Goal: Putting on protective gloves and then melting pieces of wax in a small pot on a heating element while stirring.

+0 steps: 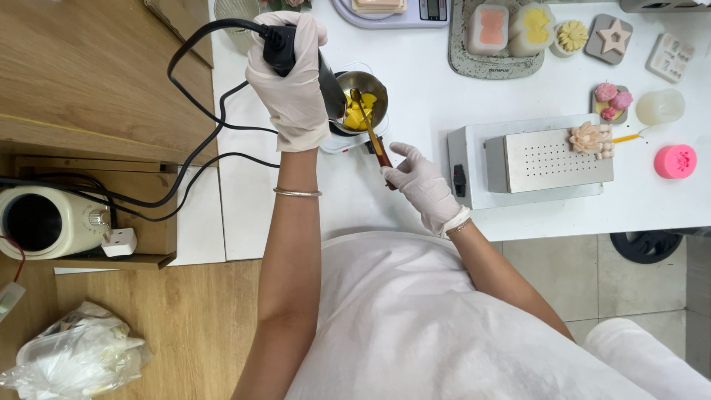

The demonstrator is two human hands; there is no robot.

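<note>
The person stands at a white table [385, 200], wearing thin white gloves. The left hand [292, 81], near the top middle of the frame, is wrapped tight around a black heat tool [296, 52]. A black cord [192, 141] runs from the tool down and left, across the wooden counter [96, 81].

The tool's end points at a small metal pot [363, 96], just to the right of that hand. Inside the pot are yellow chunks [358, 112], maybe wax. The pot sits on a small white base [342, 141].

The right hand [422, 185], in the middle of the frame, pinches the brown handle of a long stirring stick [370, 130] between thumb and fingers. The other fingers are spread loosely. The stick's tip reaches up into the pot among the yellow chunks.

Just right of this hand is a grey metal box [533, 163] with little holes on top. A pale pink flower shape [590, 138] lies on it. A round pink mold [675, 161] sits at the far right. Along the top edge are more molds [511, 30] on a grey tray and a star shape [613, 37].

At the left edge, a cream pot [48, 221] stands on a low shelf with a white plug [118, 241] beside it. A crumpled plastic bag [74, 355] lies in the lower left corner.
</note>
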